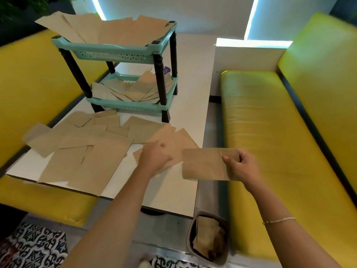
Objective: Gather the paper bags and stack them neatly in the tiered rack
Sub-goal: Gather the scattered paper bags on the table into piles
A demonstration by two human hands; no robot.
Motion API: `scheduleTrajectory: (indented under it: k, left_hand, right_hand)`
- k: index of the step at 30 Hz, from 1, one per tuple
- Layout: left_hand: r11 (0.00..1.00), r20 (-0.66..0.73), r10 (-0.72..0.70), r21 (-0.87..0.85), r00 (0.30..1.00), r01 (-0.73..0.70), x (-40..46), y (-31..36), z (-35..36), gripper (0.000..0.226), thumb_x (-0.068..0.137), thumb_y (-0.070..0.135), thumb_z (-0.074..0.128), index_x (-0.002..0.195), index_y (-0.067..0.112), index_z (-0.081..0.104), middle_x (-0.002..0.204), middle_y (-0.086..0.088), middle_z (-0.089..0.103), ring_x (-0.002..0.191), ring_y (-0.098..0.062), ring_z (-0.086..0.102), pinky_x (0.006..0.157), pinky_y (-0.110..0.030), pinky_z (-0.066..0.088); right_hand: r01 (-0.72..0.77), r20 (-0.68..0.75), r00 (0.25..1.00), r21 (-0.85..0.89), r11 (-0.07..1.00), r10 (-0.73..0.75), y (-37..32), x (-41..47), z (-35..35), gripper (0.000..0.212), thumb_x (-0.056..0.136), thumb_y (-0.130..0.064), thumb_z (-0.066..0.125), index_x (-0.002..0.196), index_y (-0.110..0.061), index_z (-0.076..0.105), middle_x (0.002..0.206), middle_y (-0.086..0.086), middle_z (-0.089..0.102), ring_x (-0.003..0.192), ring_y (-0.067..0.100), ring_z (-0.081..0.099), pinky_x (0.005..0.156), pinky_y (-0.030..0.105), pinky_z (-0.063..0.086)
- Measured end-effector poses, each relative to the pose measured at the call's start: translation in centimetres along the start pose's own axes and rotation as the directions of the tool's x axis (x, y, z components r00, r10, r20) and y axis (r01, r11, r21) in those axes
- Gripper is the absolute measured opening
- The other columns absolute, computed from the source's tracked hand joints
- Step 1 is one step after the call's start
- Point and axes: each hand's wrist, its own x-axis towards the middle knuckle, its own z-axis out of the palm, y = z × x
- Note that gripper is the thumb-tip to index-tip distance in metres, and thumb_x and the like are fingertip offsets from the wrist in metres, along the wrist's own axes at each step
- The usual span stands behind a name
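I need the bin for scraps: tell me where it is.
In the head view the bin stands on the floor at bottom centre-right, just below the table's near corner, beside the right-hand yellow bench.

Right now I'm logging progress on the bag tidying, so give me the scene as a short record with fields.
right hand: pinches one paper bag, off the table edge
left hand: on a bag on the white table
loose bags: scattered on the table
tiered rack: both tiers hold untidy bags
floor bin: holds bags
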Motion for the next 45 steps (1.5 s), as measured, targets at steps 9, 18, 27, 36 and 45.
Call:
scheduleTrajectory:
  k: [9, 18, 27, 36, 45]
  left_hand:
    - [0.905, 0.067, -0.244, 0.374, 0.967, 0.203, 1.7, -2.4, -1.3, 0.101, 0.053, 0.064, 0.078, 0.131, 0.013, 0.039, 0.132, -0.013, 0.047, 0.127, -0.032, 0.037, 0.104, -0.043, 0.031]
    - [0.964, 0.127, -0.117, 0.251, 0.985, 0.082, -1.1, -0.8, 0.2, 0.035, 0.078, 0.041, 0.07, 0.095, 0.012, 0.059, 0.096, -0.006, 0.061, 0.098, -0.028, 0.051, 0.068, -0.029, 0.04]
    - [0.977, 0.026, 0.155, -0.156, 0.988, -0.149, -6.9, 3.7, 2.0, 0.012, 0.085, 0.018, 0.062, 0.097, 0.019, 0.061, 0.091, 0.006, 0.062, 0.083, -0.013, 0.056, 0.059, -0.015, 0.038]
    - [0.981, 0.148, 0.178, -0.107, 0.973, -0.163, -7.5, 4.8, 4.6, 0.019, 0.085, 0.018, 0.063, 0.103, 0.02, 0.061, 0.093, 0.008, 0.061, 0.081, -0.01, 0.054, 0.062, -0.013, 0.036]
    - [0.972, 0.295, 0.204, 0.056, 0.934, -0.23, -7.9, 6.1, 6.6, 0.036, 0.085, 0.02, 0.063, 0.12, 0.019, 0.052, 0.114, -0.003, 0.059, 0.099, -0.02, 0.054, 0.082, -0.031, 0.045]
  right_hand:
    - [-0.263, -0.264, 0.942, -0.19, 0.946, 0.208, 6.6, -0.5, -3.3, 0.03, 0.091, -0.025, 0.056, 0.116, -0.01, 0.057, 0.105, 0.012, 0.063, 0.093, 0.033, 0.059, 0.078, 0.045, 0.051]
    - [-0.232, -0.014, 0.96, -0.605, 0.762, 0.281, 12.6, -3.2, -1.3, 0.044, 0.086, -0.002, 0.044, 0.127, -0.013, 0.055, 0.118, 0.014, 0.063, 0.104, 0.03, 0.058, 0.072, 0.029, 0.043]
    - [-0.065, 0.222, 0.909, -0.761, 0.646, 0.353, 17.1, -4.4, 2.5, 0.042, 0.089, -0.006, 0.046, 0.129, -0.018, 0.053, 0.122, 0.007, 0.061, 0.108, 0.024, 0.058, 0.08, 0.029, 0.048]
    - [-0.118, 0.199, 0.959, -0.362, 0.925, 0.2, 12.6, -3.0, 1.6, 0.051, 0.081, -0.013, 0.068, 0.129, -0.018, 0.05, 0.116, 0.006, 0.059, 0.1, 0.021, 0.059, 0.078, 0.026, 0.046]
    - [-0.187, 0.114, 0.979, 0.145, 0.971, 0.171, 8.4, -2.3, -3.5, 0.023, 0.083, -0.007, 0.067, 0.103, -0.017, 0.058, 0.085, -0.006, 0.063, 0.075, 0.011, 0.058, 0.064, 0.024, 0.048]
